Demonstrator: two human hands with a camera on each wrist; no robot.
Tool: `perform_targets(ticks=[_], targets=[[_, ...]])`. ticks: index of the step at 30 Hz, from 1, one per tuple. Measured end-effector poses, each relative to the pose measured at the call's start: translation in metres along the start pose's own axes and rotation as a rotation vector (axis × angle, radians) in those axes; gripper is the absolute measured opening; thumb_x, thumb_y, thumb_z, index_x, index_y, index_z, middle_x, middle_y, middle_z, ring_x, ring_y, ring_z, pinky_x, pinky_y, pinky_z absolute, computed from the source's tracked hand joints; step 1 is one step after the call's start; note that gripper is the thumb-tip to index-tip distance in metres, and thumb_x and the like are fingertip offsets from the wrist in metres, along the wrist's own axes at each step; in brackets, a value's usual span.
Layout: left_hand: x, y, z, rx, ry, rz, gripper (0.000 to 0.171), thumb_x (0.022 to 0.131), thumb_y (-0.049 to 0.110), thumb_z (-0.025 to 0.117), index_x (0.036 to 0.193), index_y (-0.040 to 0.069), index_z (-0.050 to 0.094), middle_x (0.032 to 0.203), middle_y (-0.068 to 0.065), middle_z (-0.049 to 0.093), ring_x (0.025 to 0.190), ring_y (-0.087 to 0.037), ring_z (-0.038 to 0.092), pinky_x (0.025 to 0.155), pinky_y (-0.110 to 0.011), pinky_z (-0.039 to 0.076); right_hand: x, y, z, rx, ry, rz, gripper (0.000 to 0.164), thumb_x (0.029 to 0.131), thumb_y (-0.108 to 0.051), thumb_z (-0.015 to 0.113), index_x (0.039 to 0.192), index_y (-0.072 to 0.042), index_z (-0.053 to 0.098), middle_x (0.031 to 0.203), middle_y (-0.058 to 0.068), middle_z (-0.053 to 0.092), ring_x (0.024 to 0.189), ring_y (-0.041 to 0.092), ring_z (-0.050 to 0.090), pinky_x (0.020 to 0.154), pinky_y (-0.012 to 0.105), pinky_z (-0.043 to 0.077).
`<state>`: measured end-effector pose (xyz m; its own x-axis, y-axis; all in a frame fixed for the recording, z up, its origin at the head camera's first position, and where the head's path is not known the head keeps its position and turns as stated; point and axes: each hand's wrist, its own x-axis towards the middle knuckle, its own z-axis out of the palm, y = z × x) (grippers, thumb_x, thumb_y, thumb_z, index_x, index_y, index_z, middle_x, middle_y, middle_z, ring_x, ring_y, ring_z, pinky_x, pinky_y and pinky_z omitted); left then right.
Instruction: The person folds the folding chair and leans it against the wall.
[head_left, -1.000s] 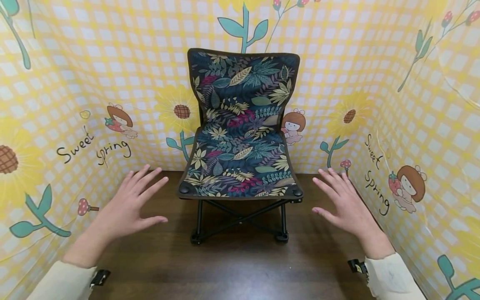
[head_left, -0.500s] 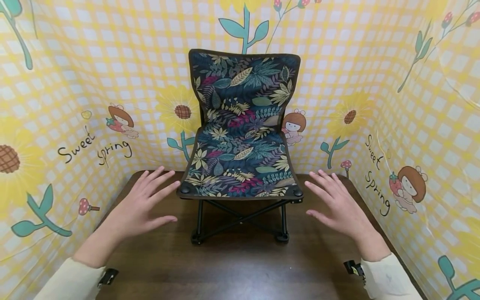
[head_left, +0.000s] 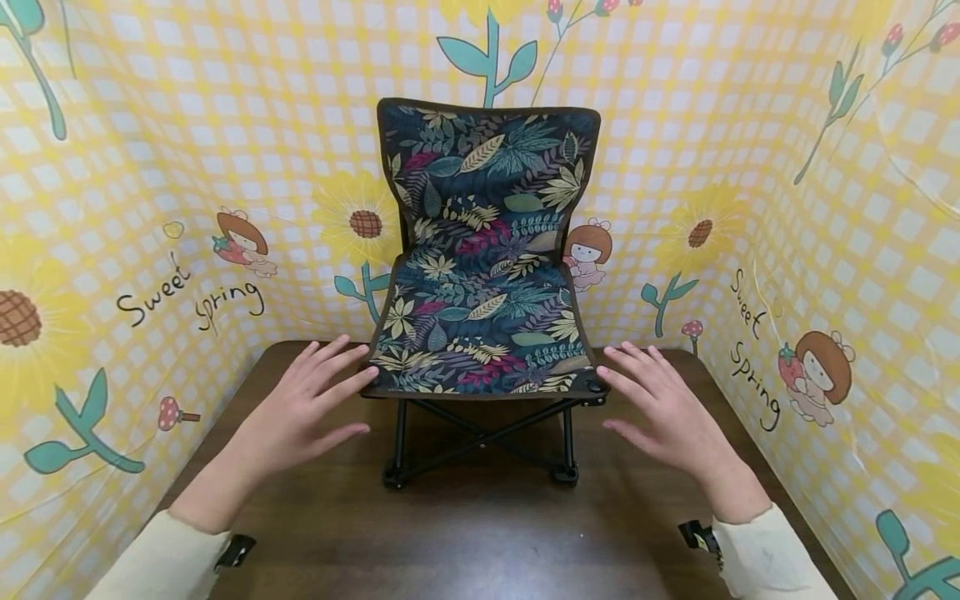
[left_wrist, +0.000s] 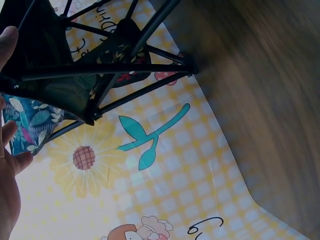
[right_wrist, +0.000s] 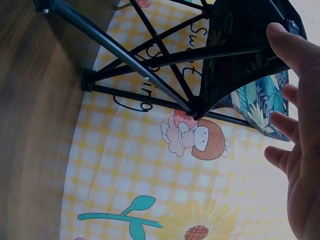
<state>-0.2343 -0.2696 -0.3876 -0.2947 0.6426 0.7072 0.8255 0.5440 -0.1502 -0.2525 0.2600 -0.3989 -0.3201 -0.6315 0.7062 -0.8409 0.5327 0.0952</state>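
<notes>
Chair (head_left: 480, 250) (leaf-patterned) between both hands (head_left: 300, 412) (head_left: 663, 412)

Both grips (head_left: 292, 417) (head_left: 671, 417) spread, seemingly relaxed

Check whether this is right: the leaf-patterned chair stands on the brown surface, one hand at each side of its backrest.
Not the backrest: the head view shows the left hand and right hand at the front corners of the seat. The rest holds.
</notes>
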Motion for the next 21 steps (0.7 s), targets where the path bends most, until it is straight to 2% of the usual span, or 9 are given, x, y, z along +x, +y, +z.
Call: perform_targets(ticks=[10, 15, 21], targets=[[0.006, 0.004, 0.007, -0.007, 0.028, 0.028, 0.051, 0.105, 0.046, 0.056, 0.139, 0.010, 0.065, 0.142, -0.024, 0.058, 0.143, -0.044, 0.043, 0.126, -0.055, 0.019, 0.009, -0.005, 0.002, 0.021, 0.011, -0.040, 0.057, 0.104, -0.047, 0.056, 0.145, -0.007, 0.058, 0.148, 0.021, 0.055, 0.141, 0.042, 0.046, 0.127, 0.049, 0.021], [0.007, 0.005, 0.010, -0.004, 0.037, 0.046, 0.046, 0.107, 0.043, 0.052, 0.139, 0.013, 0.065, 0.142, -0.022, 0.059, 0.137, -0.048, 0.048, 0.125, -0.055, 0.021, 0.012, -0.006, 0.004, 0.020, 0.023, -0.070, 0.052, 0.105, -0.042, 0.057, 0.143, -0.006, 0.060, 0.145, 0.022, 0.057, 0.137, 0.044, 0.050, 0.126, 0.049, 0.023], [0.008, 0.007, 0.015, 0.015, 0.049, 0.049, 0.043, 0.110, 0.040, 0.045, 0.137, 0.015, 0.068, 0.141, -0.020, 0.061, 0.131, -0.050, 0.052, 0.119, -0.061, 0.032, 0.016, -0.008, 0.008, 0.025, 0.040, -0.102, 0.044, 0.106, -0.035, 0.057, 0.140, -0.007, 0.063, 0.142, 0.023, 0.059, 0.132, 0.046, 0.053, 0.126, 0.048, 0.026]])
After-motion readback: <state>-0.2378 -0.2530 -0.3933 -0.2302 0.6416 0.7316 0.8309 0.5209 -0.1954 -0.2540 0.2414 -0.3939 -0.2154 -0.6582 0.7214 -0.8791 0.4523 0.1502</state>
